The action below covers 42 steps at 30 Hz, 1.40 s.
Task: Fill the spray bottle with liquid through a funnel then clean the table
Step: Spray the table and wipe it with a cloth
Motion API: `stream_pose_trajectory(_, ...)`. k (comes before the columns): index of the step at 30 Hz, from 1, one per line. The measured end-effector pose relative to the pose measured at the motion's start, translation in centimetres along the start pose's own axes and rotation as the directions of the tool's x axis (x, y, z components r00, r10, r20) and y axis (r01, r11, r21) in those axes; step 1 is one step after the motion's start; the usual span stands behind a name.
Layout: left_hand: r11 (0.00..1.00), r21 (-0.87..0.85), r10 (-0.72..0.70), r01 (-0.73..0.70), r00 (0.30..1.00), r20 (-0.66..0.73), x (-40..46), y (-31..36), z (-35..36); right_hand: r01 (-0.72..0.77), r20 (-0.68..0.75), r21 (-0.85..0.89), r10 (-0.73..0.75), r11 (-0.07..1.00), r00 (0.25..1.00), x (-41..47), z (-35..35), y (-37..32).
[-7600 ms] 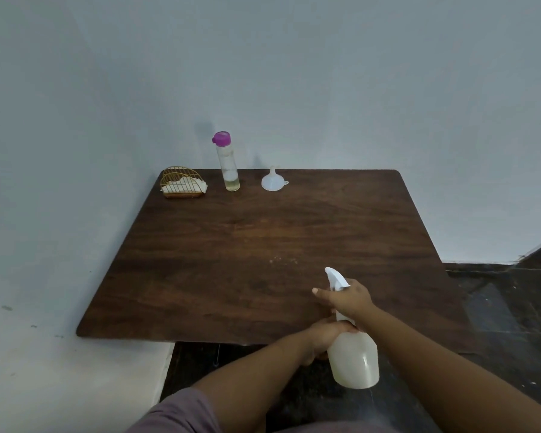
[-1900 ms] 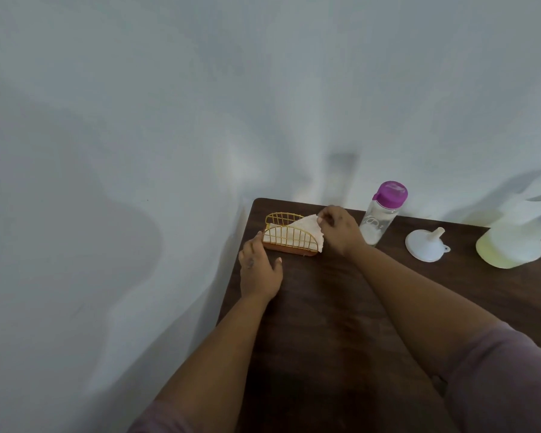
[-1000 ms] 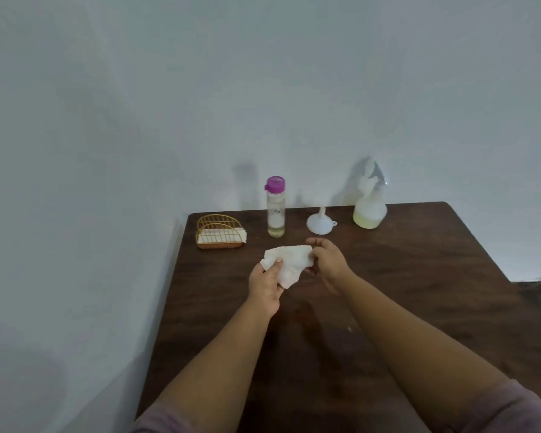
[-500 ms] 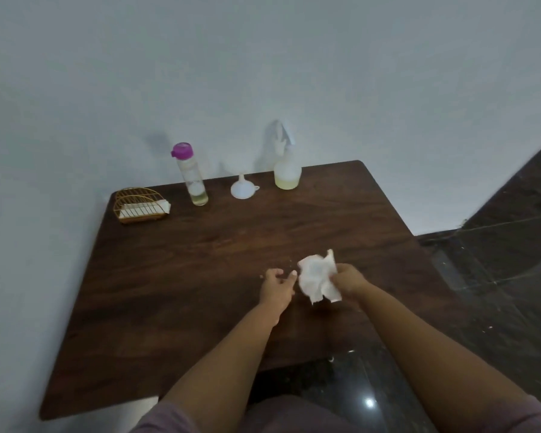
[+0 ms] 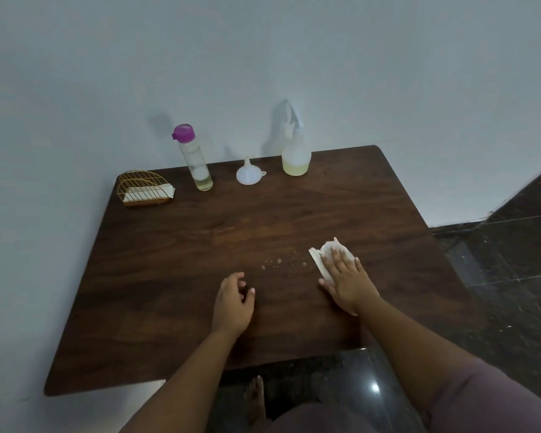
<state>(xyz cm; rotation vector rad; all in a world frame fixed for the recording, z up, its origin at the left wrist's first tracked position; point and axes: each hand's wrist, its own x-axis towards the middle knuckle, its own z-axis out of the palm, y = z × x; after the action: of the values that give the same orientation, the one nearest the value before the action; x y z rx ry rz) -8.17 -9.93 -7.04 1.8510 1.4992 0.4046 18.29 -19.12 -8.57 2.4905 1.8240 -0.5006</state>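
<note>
Step in hand: wiping the table (image 5: 169,292); the filling looks done, judging from the yellowish liquid in the base of the spray bottle (image 5: 296,157).
Right hand (image 5: 345,281): laid flat, fingers (image 5: 338,260) spread and straight, pressing a white tissue (image 5: 325,253) onto the wood near the right edge. It pins the tissue rather than gripping it.
Tissue and fingers: the tissue lies under the palm and fingers; its far end and left side stick out past the fingertips, crumpled.
Left hand (image 5: 233,303): resting near the front edge, left of the right hand, fingers loosely curled and holding nothing.
Droplets (image 5: 277,262): a small scatter of pale specks between the two hands, just left of the tissue, not yet wiped.
Spray bottle: upright at the back edge towards the right corner, against the wall, well apart from both hands.
Funnel (image 5: 249,173): mouth down at the back edge, just left of the spray bottle.
Supply bottle (image 5: 194,160): purple cap on, upright at the back edge, left of the funnel, a little liquid left in the bottom.
Tissue holder (image 5: 144,189): wire rack at the back left corner with white tissues in it.
Risk, smearing: a thin tissue may soak through and spread the drops instead of lifting them.
Risk, slipping: with nothing gripped, the tissue may bunch or slide out from under the flat palm on a fast stroke.
Risk, missed patch: a stroke kept near the right edge would leave the specks behind.
</note>
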Motion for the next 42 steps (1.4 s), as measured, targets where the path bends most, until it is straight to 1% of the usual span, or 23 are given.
stream_pose_trajectory(2,0.996,0.083,0.036,-0.036,0.999,0.002,0.4,-1.3,-0.6,0.051,0.044,-0.049,-0.049,0.998,0.998,0.7,1.0,0.6)
stream_pose_trajectory(3,0.991,0.125,0.05,-0.05,0.999,0.003,0.8,-1.9,-0.8,0.025,0.033,-0.035,-0.023,0.999,0.999,1.2,1.1,0.3)
stream_pose_trajectory(6,0.956,0.287,0.057,-0.056,0.998,0.007,1.8,-2.8,-1.5,-0.154,-0.016,0.064,0.155,0.986,0.988,3.2,1.0,-2.1)
stream_pose_trajectory(8,0.92,0.392,0.027,-0.025,1.0,-0.001,2.6,-3.3,-2.1,-0.179,0.005,0.093,0.18,0.979,0.984,4.8,0.8,-4.7)
stream_pose_trajectory(9,0.898,0.441,0.001,0.006,1.0,-0.017,3.0,-3.7,-2.4,-0.15,0.026,0.099,0.149,0.984,0.989,5.4,0.9,-6.3)
stream_pose_trajectory(11,0.861,0.495,-0.074,0.114,0.992,-0.099,3.6,-4.8,-3.1,-0.027,0.047,0.1,0.023,0.995,0.999,5.7,1.8,-10.2)
stream_pose_trajectory(14,0.865,0.41,-0.234,0.289,0.955,-0.18,4.3,-5.8,-4.0,0.212,0.07,0.076,-0.217,0.974,0.974,4.4,3.7,-16.4)
stream_pose_trajectory(16,0.871,0.417,-0.212,0.259,0.965,-0.156,4.6,-6.4,-4.4,0.346,0.063,0.008,-0.346,0.938,0.936,3.4,4.9,-19.0)
stream_pose_trajectory(18,0.848,0.51,-0.126,0.148,0.989,-0.078,5.0,-7.0,-4.9,0.449,0.057,-0.095,-0.446,0.888,0.893,3.8,4.9,-19.8)
stream_pose_trajectory(20,0.825,0.558,-0.09,0.094,0.995,-0.034,5.3,-7.4,-5.4,0.484,0.094,-0.153,-0.475,0.862,0.875,5.6,3.7,-19.4)
stream_pose_trajectory(22,0.812,0.577,-0.096,0.094,0.995,-0.027,5.5,-7.4,-5.5,0.394,0.094,-0.134,-0.384,0.909,0.918,8.1,2.1,-17.9)
stream_pose_trajectory(24,0.808,0.581,-0.112,0.097,0.994,-0.011,5.6,-7.3,-5.2,0.195,0.043,-0.059,-0.193,0.979,0.98,10.3,0.8,-15.0)
stream_pose_trajectory(26,0.807,0.582,-0.121,0.098,0.993,0.0,5.7,-7.3,-5.2,-0.004,0.004,0.006,0.004,1.0,1.0,11.2,0.1,-11.1)
stream_pose_trajectory(30,0.79,0.609,-0.101,0.075,0.995,0.009,6.0,-7.5,-5.7,-0.284,-0.032,0.11,0.289,0.952,0.957,9.1,-0.2,-5.0)
stream_pose_trajectory(32,0.798,0.598,-0.101,0.073,0.995,0.013,6.0,-7.4,-5.8,-0.382,-0.042,0.14,0.39,0.914,0.92,7.6,0.5,-5.6)
stream_pose_trajectory(33,0.805,0.589,-0.102,0.072,0.995,0.018,6.0,-7.3,-5.9,-0.402,-0.044,0.137,0.411,0.905,0.91,6.8,1.1,-6.9)
stream_pose_trajectory(34,0.809,0.583,-0.104,0.073,0.994,0.02,6.0,-7.2,-5.9,-0.387,-0.046,0.116,0.394,0.915,0.918,6.1,1.5,-8.8)
stream_pose_trajectory(35,0.812,0.579,-0.105,0.076,0.994,0.016,5.8,-7.2,-5.9,-0.326,-0.055,0.087,0.331,0.941,0.942,5.4,2.1,-11.1)
stream_pose_trajectory(37,0.821,0.565,-0.104,0.087,0.995,-0.002,5.7,-7.2,-6.0,-0.083,-0.059,0.028,0.084,0.996,0.995,4.2,3.6,-16.2)
stream_pose_trajectory(38,0.834,0.544,-0.102,0.094,0.995,-0.016,5.7,-7.2,-6.1,0.071,-0.012,0.011,-0.07,0.997,0.997,3.7,4.3,-18.5)
stream_pose_trajectory(39,0.849,0.519,-0.1,0.099,0.995,-0.027,5.8,-7.2,-6.2,0.221,0.049,0.0,-0.22,0.975,0.974,3.4,4.6,-20.5)
stream_pose_trajectory(40,0.861,0.499,-0.096,0.098,0.995,-0.031,5.9,-7.3,-6.3,0.356,0.1,-0.013,-0.353,0.934,0.93,3.4,4.9,-21.9)
stream_pose_trajectory(42,0.868,0.489,-0.09,0.093,0.996,-0.029,6.0,-7.5,-6.4,0.563,0.15,-0.099,-0.547,0.82,0.823,4.4,4.8,-23.0)
